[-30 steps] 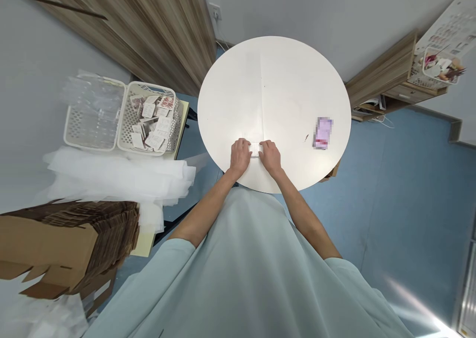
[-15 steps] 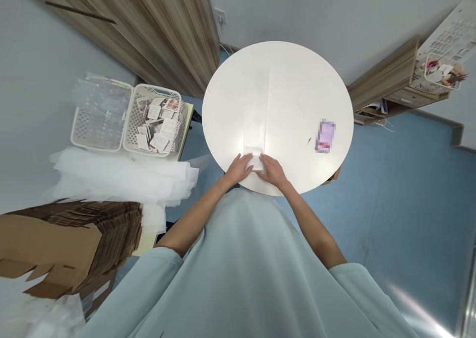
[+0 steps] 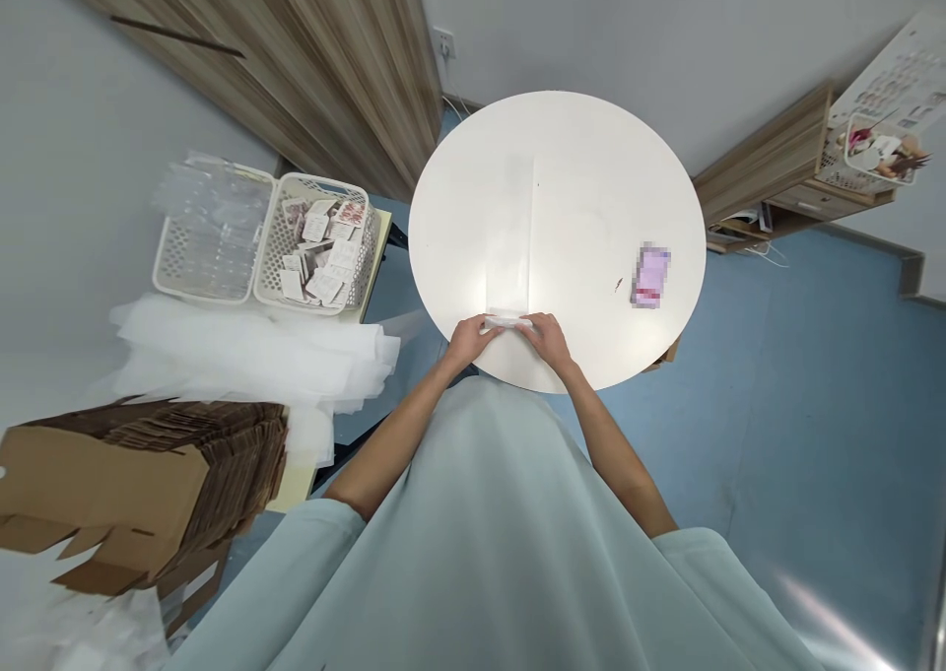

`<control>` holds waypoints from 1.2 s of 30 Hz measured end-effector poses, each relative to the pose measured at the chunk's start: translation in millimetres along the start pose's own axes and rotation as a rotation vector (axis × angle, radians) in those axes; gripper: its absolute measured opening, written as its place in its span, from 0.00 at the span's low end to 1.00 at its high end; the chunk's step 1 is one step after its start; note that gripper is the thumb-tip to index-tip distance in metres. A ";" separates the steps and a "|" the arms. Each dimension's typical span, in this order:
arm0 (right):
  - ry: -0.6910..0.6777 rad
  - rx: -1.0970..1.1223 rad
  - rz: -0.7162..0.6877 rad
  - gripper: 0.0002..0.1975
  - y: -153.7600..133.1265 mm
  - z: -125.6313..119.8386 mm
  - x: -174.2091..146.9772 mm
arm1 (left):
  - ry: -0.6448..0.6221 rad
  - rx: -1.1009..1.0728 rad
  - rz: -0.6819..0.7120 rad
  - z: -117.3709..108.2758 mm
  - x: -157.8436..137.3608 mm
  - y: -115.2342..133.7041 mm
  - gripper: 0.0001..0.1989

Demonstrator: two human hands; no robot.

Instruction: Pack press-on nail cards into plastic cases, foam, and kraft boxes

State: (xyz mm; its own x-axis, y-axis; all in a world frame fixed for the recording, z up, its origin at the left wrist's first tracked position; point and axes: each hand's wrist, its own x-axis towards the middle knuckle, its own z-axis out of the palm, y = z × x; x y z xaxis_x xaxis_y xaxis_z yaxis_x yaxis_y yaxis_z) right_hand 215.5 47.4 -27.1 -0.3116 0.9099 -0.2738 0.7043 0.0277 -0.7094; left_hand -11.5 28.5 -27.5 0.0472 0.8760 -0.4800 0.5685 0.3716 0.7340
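A translucent whitish strip of wrapping sheet (image 3: 508, 247) lies lengthwise on the round white table (image 3: 606, 178). Its near end is folded or rolled into a small white bundle (image 3: 508, 323) close to the table's front edge. My left hand (image 3: 468, 342) grips the left end of this bundle, fingers closed around it. At the right end, my right hand (image 3: 549, 340) holds it the same way. What is inside the bundle, if anything, I cannot make out.
A blurred purple item (image 3: 651, 275) lies on the table's right side. To the left are a basket of cards (image 3: 317, 257), a basket of clear plastic packs (image 3: 211, 247), white foam sheets (image 3: 251, 351) and stacked flat cardboard boxes (image 3: 148, 484).
The white packet, flat under both hands before, now appears as a narrow bundle tipped up between my fingers. My hands have closed more on its ends. The view has shifted slightly.
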 end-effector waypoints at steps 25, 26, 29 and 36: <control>-0.068 -0.278 -0.159 0.29 -27.2 6.9 41.7 | 0.077 0.330 0.377 6.0 41.6 19.1 0.27; -0.095 -0.279 -0.166 0.31 -24.5 5.7 40.3 | 0.032 0.335 0.397 4.4 41.3 16.4 0.26; -0.118 -0.284 -0.191 0.32 -15.9 5.0 26.1 | -0.017 0.324 0.444 0.7 28.2 2.2 0.26; -0.093 -0.153 -0.184 0.28 -10.9 31.1 -41.9 | -0.128 0.279 0.426 -1.1 -33.9 -36.1 0.34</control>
State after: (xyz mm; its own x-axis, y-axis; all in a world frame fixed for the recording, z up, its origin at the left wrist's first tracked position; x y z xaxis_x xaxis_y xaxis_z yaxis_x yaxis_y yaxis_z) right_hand 201.0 -3.9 -28.1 -0.4956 0.8421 -0.2127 0.7167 0.2582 -0.6479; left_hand -34.5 -14.2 -37.1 0.4120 0.8804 -0.2347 0.6731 -0.1205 0.7297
